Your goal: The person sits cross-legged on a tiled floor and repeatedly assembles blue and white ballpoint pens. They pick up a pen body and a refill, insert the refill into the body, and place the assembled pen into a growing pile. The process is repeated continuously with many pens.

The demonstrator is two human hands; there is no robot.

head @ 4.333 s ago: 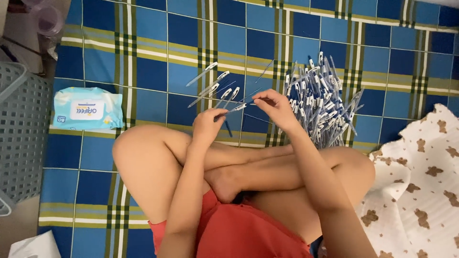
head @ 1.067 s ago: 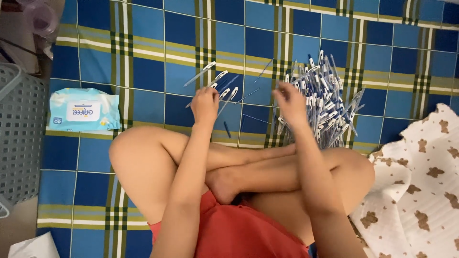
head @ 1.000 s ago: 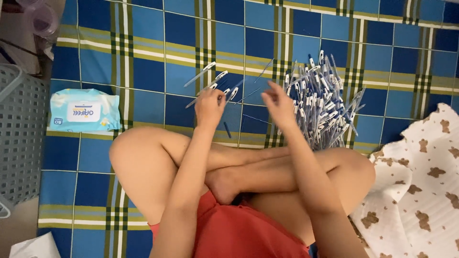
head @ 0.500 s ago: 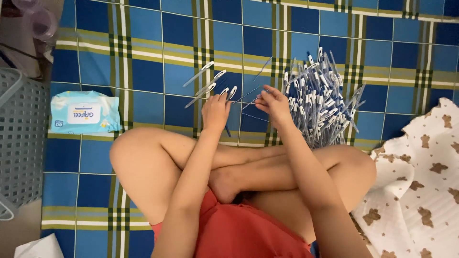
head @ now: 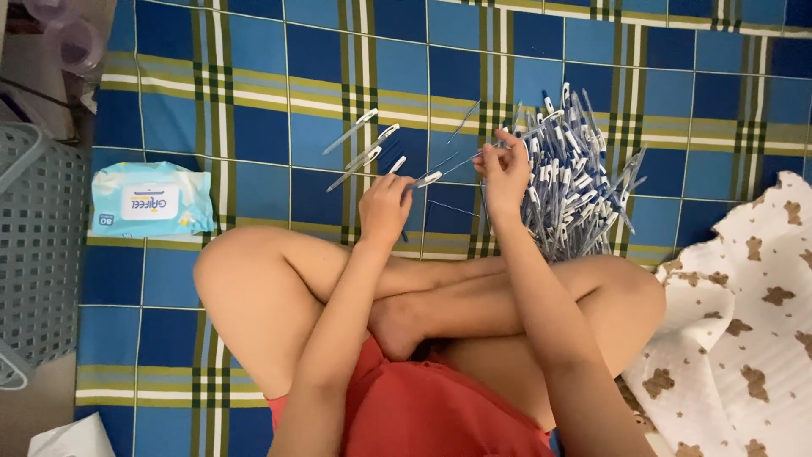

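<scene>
I sit cross-legged on a blue, yellow and green checked mat. My left hand grips a clear pen barrel with a white cap. My right hand pinches a thin pen refill whose tip points at that barrel's end. A large heap of pen barrels with blue and white parts lies just right of my right hand. Three finished-looking pens lie side by side on the mat beyond my left hand, and a loose refill lies above them.
A pale blue pack of wet wipes lies at the left. A grey plastic basket stands at the left edge. A white cloth with brown bear prints covers the floor at the right. My knees fill the foreground.
My right hand went to the heap and came back holding a refill, then drew close to the barrel in my left hand. The pens on the mat have not moved.
</scene>
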